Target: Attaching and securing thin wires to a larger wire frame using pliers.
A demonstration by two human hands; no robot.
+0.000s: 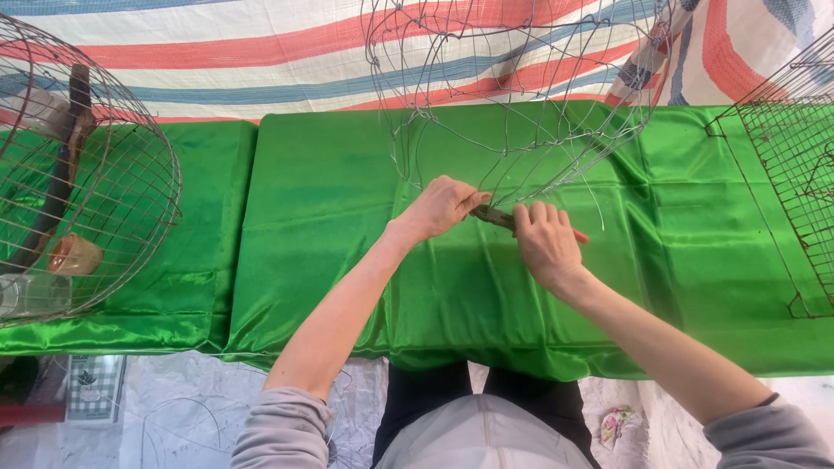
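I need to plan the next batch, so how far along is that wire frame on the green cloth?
Partly built. Done: the wire frame already has a rounded shape of bent, joined wires. In hand: the left hand pinches a wire at the frame's lower edge while the right hand grips pliers there. Left: its mesh is loose and open, far sparser than the finished round cage alongside.

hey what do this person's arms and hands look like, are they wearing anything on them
Both hands, left and right, are bare: no gloves, and no rings or watch that I can see. The forearms are uncovered too. Grey sleeves, soft like a sweatshirt's, are pushed up to about the elbows on both arms.
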